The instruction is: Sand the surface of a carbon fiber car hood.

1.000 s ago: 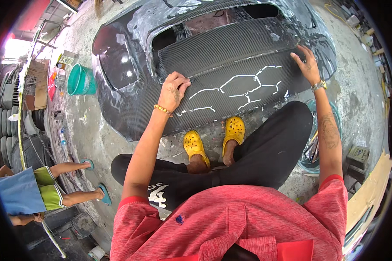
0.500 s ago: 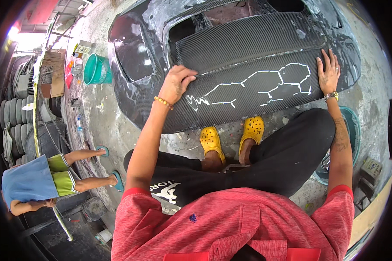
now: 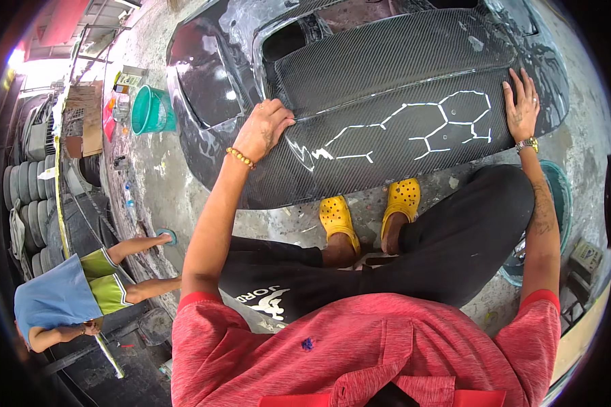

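A large dark car body panel (image 3: pixel 360 74) with a carbon weave lies in front of me. A raised crease crosses it, with white angular outlines (image 3: pixel 424 129) on the near side. My left hand (image 3: pixel 266 127) is closed at the left end of this crease, fingers bent and pressed together. Whatever it may pinch is hidden under the fingertips. On the panel's right part, beside the outlines, my right hand (image 3: pixel 521 112) rests flat with fingers spread.
A green bucket (image 3: pixel 149 112) stands to the left, and a teal tub (image 3: pixel 555 197) is beside my right knee. Stacked tyres (image 3: pixel 30 186) line the far left. Another person in a blue top (image 3: pixel 54 292) is at the lower left. My yellow clogs (image 3: pixel 338 220) are at the panel's near edge.
My left hand has slid left along the crease, its fingers still bent. My right hand stays flat on the panel. The view has shifted slightly, and the other person has moved a little.
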Available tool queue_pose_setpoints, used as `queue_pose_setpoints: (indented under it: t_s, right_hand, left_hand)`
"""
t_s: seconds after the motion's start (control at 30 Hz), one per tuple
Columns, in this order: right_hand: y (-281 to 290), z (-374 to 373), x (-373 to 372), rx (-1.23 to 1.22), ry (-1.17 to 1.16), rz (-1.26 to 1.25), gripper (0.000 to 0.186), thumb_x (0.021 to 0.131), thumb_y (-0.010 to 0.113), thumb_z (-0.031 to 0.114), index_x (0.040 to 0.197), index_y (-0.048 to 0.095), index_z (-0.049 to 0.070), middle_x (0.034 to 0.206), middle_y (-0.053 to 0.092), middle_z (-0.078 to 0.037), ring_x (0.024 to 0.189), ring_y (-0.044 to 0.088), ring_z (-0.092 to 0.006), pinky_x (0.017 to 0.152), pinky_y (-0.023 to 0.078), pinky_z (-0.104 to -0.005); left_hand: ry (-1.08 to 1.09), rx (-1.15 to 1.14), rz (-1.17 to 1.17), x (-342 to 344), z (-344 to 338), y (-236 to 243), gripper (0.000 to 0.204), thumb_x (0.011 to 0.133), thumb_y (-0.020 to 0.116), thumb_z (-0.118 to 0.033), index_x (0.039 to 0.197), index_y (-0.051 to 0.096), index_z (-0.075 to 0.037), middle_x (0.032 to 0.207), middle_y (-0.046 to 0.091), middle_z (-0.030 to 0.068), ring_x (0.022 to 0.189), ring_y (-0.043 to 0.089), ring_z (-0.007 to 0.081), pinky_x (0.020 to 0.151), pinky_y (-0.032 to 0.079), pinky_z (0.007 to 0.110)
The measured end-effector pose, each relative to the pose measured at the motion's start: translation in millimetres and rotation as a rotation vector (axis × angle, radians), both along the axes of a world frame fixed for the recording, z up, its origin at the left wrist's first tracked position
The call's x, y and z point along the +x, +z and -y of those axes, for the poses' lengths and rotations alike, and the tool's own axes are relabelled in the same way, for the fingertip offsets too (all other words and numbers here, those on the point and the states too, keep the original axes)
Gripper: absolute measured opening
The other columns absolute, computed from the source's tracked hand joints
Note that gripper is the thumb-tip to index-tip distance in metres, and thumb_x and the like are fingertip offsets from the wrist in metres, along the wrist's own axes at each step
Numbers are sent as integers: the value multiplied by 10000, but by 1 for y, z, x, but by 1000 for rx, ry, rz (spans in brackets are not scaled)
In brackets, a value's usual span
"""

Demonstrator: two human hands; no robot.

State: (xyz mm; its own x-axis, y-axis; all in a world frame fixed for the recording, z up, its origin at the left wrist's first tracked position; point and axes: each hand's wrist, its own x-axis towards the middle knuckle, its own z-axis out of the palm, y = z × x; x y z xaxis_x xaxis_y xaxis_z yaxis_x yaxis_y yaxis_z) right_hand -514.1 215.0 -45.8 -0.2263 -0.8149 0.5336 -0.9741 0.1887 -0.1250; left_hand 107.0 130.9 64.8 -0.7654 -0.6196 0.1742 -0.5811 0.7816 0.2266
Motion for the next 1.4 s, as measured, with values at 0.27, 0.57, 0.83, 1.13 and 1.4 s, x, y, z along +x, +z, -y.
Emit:
queue_pose_setpoints:
  t_s: [0.27,0.57,0.83,1.13,1.4]
  right_hand:
    - [2,-1,2,18,-7,11,515,1054,476,512,1510,518,277,1638,389,-29,1535,306,-283,1241,203,-516]
    - [10,-3,11,20,-12,34,494,1044,508,468,1478,550,235,1617,414,-66,1519,328,-308,1235,212,-516]
    - [12,-3,14,10,-34,21,494,1021,547,478,1443,572,221,1594,440,-69,1497,353,-330,1222,232,-530]
    - [14,-5,20,1,-48,48,524,1018,539,506,1460,551,226,1603,424,-82,1510,329,-336,1231,211,-537]
    - [10,-4,15,-22,-43,27,511,1019,532,522,1445,568,242,1598,435,-47,1510,335,-310,1230,212,-528]
  left_hand:
    - [-33,90,-148,-7,4,-9,69,912,685,-82,928,660,-20,920,616,136,894,598,344,818,499,428]
    - [-10,179,-363,-86,3,-37,101,889,733,-51,942,666,3,889,626,122,818,639,294,738,529,383]
    - [-89,245,-495,-181,12,-34,45,898,689,-44,914,657,-17,888,601,133,854,626,328,759,517,419]
    - [-90,207,-488,-229,20,-37,86,903,720,-80,917,680,-6,855,622,101,770,648,236,699,525,350]
    - [282,237,-598,-202,20,-22,66,919,721,-64,945,691,-12,894,653,96,750,638,193,694,515,316]
